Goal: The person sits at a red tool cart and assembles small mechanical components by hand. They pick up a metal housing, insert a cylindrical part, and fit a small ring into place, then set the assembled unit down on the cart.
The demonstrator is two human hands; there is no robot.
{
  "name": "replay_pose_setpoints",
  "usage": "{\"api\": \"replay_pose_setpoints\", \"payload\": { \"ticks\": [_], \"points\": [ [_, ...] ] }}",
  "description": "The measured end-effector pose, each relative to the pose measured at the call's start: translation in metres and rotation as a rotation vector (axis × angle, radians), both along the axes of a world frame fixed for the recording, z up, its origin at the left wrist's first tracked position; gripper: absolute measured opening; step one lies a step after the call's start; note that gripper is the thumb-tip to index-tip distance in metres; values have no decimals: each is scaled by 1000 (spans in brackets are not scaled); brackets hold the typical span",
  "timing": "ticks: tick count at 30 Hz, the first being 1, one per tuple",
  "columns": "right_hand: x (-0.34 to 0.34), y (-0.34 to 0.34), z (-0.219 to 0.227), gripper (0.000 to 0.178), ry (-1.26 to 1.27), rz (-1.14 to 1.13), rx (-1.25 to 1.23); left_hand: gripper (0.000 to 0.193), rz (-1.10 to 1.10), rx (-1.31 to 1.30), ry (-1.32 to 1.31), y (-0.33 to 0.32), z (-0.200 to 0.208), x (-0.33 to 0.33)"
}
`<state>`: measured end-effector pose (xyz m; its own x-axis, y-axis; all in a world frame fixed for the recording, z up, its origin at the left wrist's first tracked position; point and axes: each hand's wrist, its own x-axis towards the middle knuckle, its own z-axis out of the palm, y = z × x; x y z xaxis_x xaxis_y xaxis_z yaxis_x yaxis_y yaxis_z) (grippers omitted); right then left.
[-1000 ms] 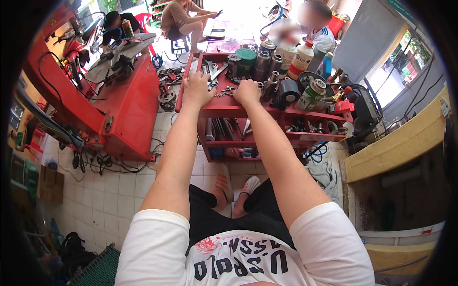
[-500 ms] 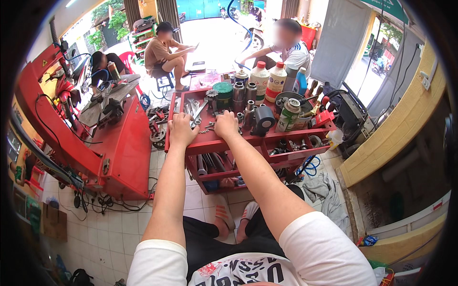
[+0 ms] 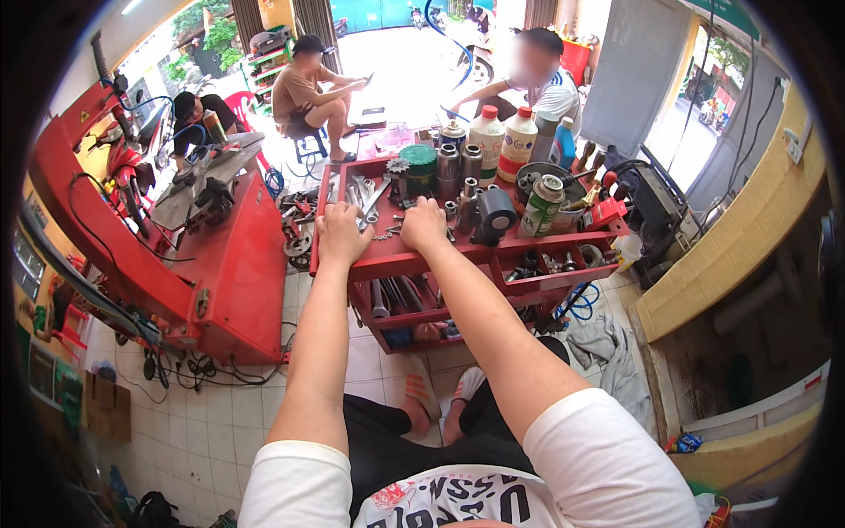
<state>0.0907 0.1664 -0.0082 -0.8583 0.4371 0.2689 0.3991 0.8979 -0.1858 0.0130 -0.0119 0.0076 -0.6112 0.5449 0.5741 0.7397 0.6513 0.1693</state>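
Observation:
My left hand [image 3: 341, 234] rests over the left part of a red tool cart's top tray [image 3: 387, 262], its fingers partly spread beside several silver wrenches [image 3: 373, 197]. To the right, my right hand [image 3: 424, 225] is closed with its fingers bent down toward the tray; whatever they hold is hidden beneath the hand. Small nuts [image 3: 384, 236] lie in a row between my two hands. Just beyond the right hand stand tall metal sockets [image 3: 447, 167] and a green tub [image 3: 417, 167], with a toothed gear [image 3: 396, 166] near it.
White bottles with red caps [image 3: 486, 141], a spray can [image 3: 542, 207] and a dark roll [image 3: 498, 214] crowd the cart's right side. An open compartment [image 3: 546, 266] holds metal parts. A red machine [image 3: 231, 273] stands left. One person [image 3: 554, 92] sits beyond the cart; two others are farther left.
The view has shifted slightly, so the cart appears a little farther right. My right hand has moved slightly among the small parts; my left stays near the wrenches.

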Motion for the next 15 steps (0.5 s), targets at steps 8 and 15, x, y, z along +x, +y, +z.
{"api": "replay_pose_setpoints", "payload": {
  "ticks": [8, 15],
  "points": [
    [-1, -1, 2, 24, 143, 87, 69, 29, 18, -4, -4, -1, -1, 1],
    [-1, -1, -2, 26, 203, 133, 66, 29, 18, 16, 79, -1, -4, -3]
  ]
}}
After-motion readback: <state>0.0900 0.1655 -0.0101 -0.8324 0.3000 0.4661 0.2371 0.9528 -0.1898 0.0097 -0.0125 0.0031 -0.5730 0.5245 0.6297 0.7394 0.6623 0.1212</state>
